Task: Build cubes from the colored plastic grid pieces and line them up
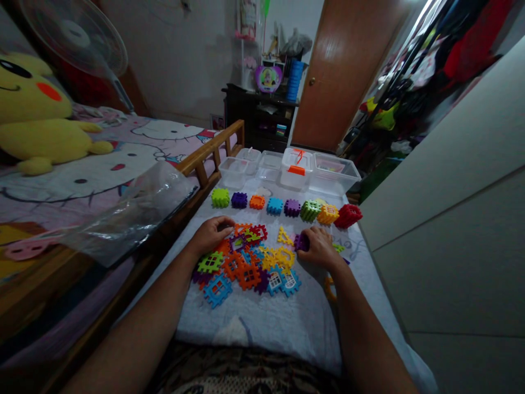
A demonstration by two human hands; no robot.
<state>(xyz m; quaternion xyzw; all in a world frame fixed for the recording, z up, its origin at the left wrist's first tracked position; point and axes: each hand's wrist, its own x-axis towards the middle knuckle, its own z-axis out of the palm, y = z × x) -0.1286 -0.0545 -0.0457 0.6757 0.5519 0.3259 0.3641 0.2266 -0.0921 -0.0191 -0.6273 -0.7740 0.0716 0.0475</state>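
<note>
My right hand (319, 247) is closed on a purple plastic building piece (301, 242), whose notched edge shows left of the fingers. My left hand (211, 235) rests at the upper left of a loose pile, fingers loosely curved and apart from the thumb, seemingly holding nothing. Nearest to it lie an orange piece (243, 228) and a red piece (258, 233). The pile also has a green window piece (210, 262), a blue window piece (217, 289), orange window pieces (249, 276) and yellow pieces (285, 257). A yellow triangular piece (284, 236) lies between my hands.
Behind the pile runs a row of colour-sorted stacks, from lime green (220, 198) to red (348, 216). Clear plastic boxes (233, 174) and a lidded box with an orange clasp (293, 178) stand farther back. A wooden bed rail (211, 148) borders the left; a pale cabinet (455, 219) the right.
</note>
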